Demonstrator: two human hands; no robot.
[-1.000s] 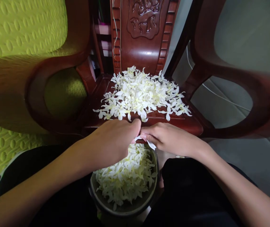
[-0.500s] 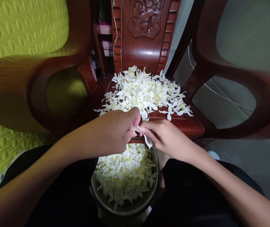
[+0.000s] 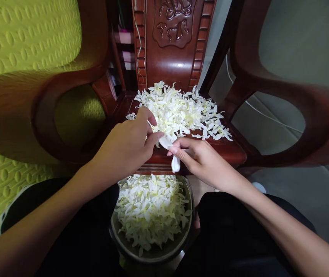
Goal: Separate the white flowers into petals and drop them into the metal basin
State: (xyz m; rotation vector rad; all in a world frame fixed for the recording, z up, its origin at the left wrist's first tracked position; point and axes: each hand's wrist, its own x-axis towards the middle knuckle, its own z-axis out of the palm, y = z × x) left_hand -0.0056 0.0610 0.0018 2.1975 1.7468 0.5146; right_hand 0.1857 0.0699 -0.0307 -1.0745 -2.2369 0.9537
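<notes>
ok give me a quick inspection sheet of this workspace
surface: wooden chair seat, partly covered
job's things: white flowers piled on seat; bowl of flowers in the lap; one flower between both hands
clutter: nothing seen
hands: left hand and right hand both pinch the flower over the seat's front edge
cables: white cable on floor right of chair
surroundings: carved chair back, green mat at left

Looks like a home, prob. a living room: carved dark wood chair (image 3: 178, 57) w/ curved armrests, green padded wall mat (image 3: 22, 34), tiled floor (image 3: 305, 188).
</notes>
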